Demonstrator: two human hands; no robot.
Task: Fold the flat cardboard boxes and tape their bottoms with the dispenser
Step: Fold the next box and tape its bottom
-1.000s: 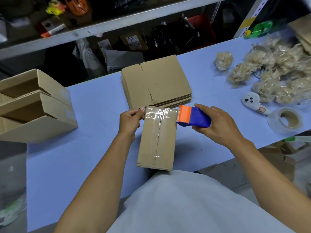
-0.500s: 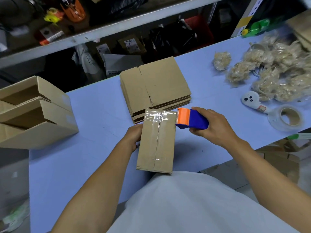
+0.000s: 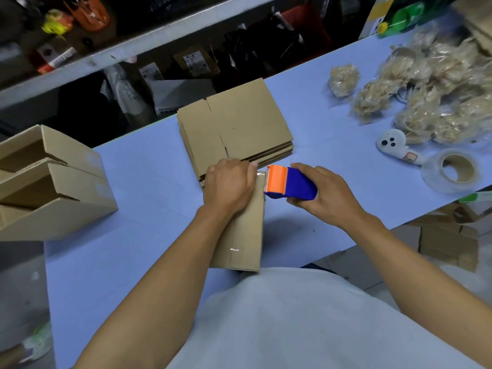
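Scene: a person at a blue table [image 3: 133,262] w/ a folded box [image 3: 245,235] between the forearms, just in front of the torso.
Step in hand: taping the box bottom, by the look of it. A strip of clear tape crosses the far end of the box, and the dispenser's orange head sits at that end's right corner.
Left hand [image 3: 227,186]: laid palm-down over the box's far end, fingers flat, pressing rather than gripping.
Right hand [image 3: 323,194]: wrapped round the blue body of the tape dispenser [image 3: 288,183], holding it firmly.
Box position: its far end is touching or just shy of the stack of flat boxes [image 3: 234,126]; which one can't be told, since the left hand covers that edge.
Axis: long axis runs away from the person, roughly straight, near end by the torso and far end toward the stack. A seam runs lengthwise down the middle.
Dispenser heading: lies crosswise to the box, orange head pointing left at the box, handle trailing right.
Next move, a judgement: the tape likely needs cutting at the corner — a twist against the blade, w/ the left hand keeping the strip pinned so it doesn't lift.
Elsewhere: finished open boxes [image 3: 50,187] at left; a spare tape roll [image 3: 452,170] well apart at right.
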